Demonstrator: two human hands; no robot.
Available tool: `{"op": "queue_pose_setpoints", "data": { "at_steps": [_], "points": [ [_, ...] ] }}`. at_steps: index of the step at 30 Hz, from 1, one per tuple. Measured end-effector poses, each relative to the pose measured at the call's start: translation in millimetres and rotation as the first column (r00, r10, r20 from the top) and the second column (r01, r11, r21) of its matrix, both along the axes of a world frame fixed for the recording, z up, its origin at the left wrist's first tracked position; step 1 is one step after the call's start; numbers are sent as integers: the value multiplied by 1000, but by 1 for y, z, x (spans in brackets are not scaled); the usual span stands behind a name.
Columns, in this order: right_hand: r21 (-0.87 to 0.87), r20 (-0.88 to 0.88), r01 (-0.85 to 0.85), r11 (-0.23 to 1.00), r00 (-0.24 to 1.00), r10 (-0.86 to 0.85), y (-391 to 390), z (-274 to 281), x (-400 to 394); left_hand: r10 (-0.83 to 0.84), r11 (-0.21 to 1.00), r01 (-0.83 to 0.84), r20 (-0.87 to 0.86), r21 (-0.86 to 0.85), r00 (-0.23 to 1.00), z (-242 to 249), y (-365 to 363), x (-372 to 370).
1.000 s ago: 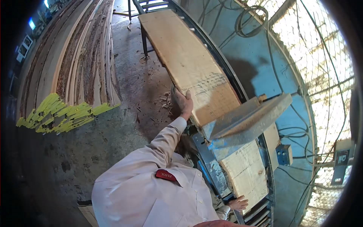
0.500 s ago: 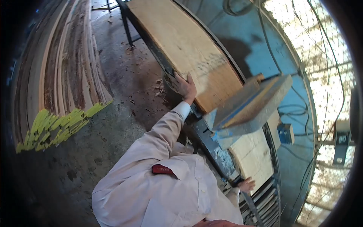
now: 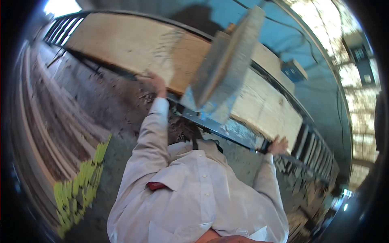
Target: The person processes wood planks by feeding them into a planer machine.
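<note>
My left hand (image 3: 157, 84) rests at the near edge of a wide wooden board (image 3: 121, 42), its fingers stretched out and somewhat blurred. This board leads up to a tall, slanted grey metal hood (image 3: 227, 60) on a blue-painted machine (image 3: 227, 126). On the hood's other side lies a pale wooden board (image 3: 265, 107); the hood hides whether both parts are one piece. My right hand (image 3: 278, 146) lies with fingers extended at the near right corner of that pale board. Neither hand is wrapped around anything.
Long stacked planks (image 3: 44, 133) with yellow-green painted ends (image 3: 79, 188) lie on the left. A roller table (image 3: 314, 152) extends right, with wood scraps (image 3: 308, 190) below it. A blue box (image 3: 294, 69) and hanging cables are behind the machine.
The view has swung round, so the machine and boards now run more across the picture. Both hands stay at the same boards, and more of my right arm shows.
</note>
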State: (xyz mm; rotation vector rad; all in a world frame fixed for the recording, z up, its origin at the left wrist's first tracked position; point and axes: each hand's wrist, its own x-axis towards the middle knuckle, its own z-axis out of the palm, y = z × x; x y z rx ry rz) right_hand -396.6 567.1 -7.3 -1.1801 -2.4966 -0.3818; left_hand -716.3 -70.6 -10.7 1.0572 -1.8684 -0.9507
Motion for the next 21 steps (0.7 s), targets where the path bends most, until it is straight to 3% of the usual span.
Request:
{"op": "queue_pose_setpoints", "data": {
  "at_steps": [2, 4, 8, 12, 15, 18, 20, 21],
  "points": [
    [-27, 94, 91, 995, 992, -88, -8, 9, -2, -39, 995, 41, -19, 89, 999, 1, 0, 0],
    [-244, -119, 6, 970, 992, -36, -26, 25, 0, -78, 986, 79, -17, 145, 997, 14, 5, 4],
    [-296, -150, 2, 955, 988, -48, -35, 35, -3, -103, 971, 90, 47, 222, 994, 47, 12, 16],
    [-326, -159, -2, 945, 986, -53, -37, 40, -3, -92, 981, 82, 47, 174, 995, 27, 7, 8],
    [-332, -167, -4, 943, 984, -55, -35, 40, -2, -178, 943, 152, 64, 295, 982, 44, 9, 18],
    [-362, -207, -42, 931, 978, -36, -36, 45, 0, -124, 989, 106, 190, 101, 974, 39, 4, 18],
    [-374, -216, -74, 924, 976, -9, -33, 44, 4, -303, 939, 232, 289, 254, 908, 73, 7, 33],
    [-379, -218, -58, 924, 976, -28, -31, 46, 9, -318, 936, 250, 288, 249, 903, 79, 15, 38]
  ]
}}
